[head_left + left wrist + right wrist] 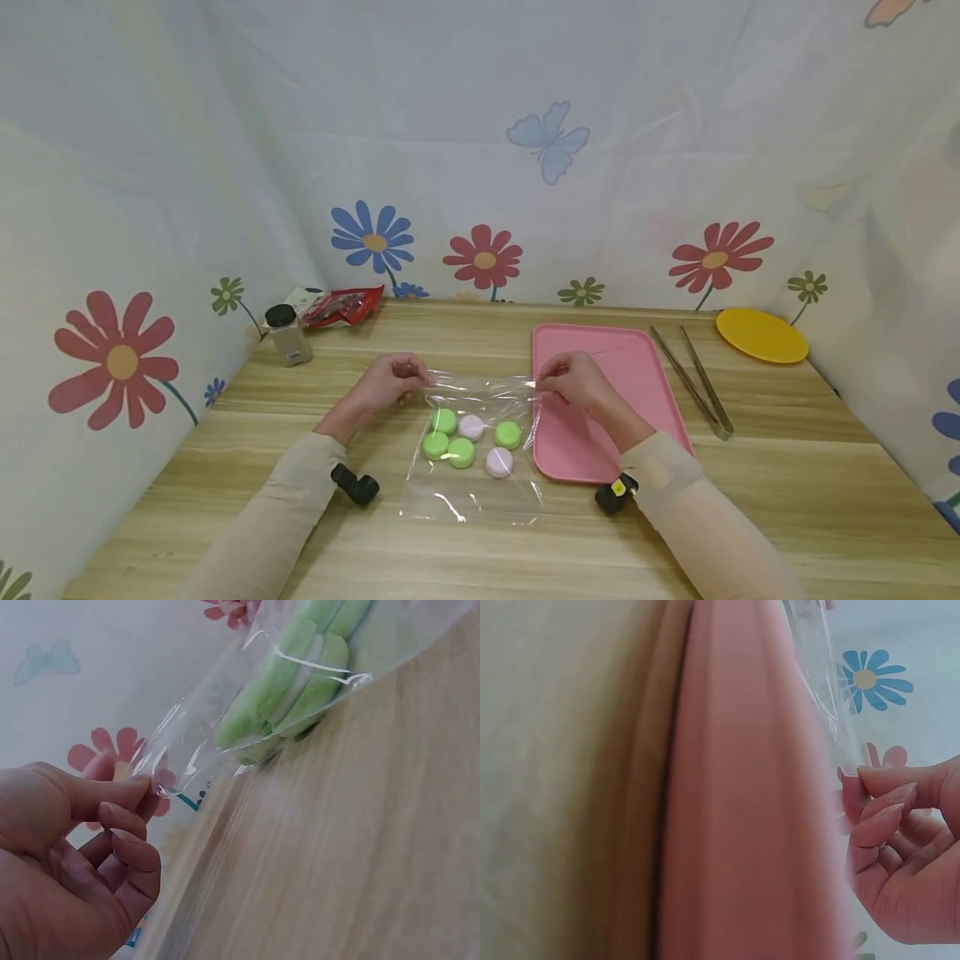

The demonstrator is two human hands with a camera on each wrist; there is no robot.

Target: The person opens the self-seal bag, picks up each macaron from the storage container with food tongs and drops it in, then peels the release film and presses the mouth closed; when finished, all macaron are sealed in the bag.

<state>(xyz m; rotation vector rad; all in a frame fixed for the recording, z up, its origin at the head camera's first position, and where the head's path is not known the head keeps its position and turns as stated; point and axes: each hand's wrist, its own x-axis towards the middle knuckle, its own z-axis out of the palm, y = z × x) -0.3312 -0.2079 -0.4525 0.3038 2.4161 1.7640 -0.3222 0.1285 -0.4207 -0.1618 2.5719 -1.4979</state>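
A clear plastic bag (472, 492) lies toward the middle of the table, with several green macarons (461, 452) and two pale pink ones (498, 462) inside. The left hand (390, 382) pinches the bag's far left corner between thumb and finger; in the left wrist view the hand (82, 847) has its other fingers curled, and green macarons (285, 690) show through the film. At the far right corner the right hand (576, 379) pinches the film, above the pink tray's left part. The right wrist view shows that hand (907, 847) with the corner at its fingertips.
The pink tray (645, 383) is right of the bag, with metal tongs (693, 379) beside it and a yellow plate (762, 335) at the back right. A black-lidded jar (288, 337) and a red packet (343, 307) stand at the back left.
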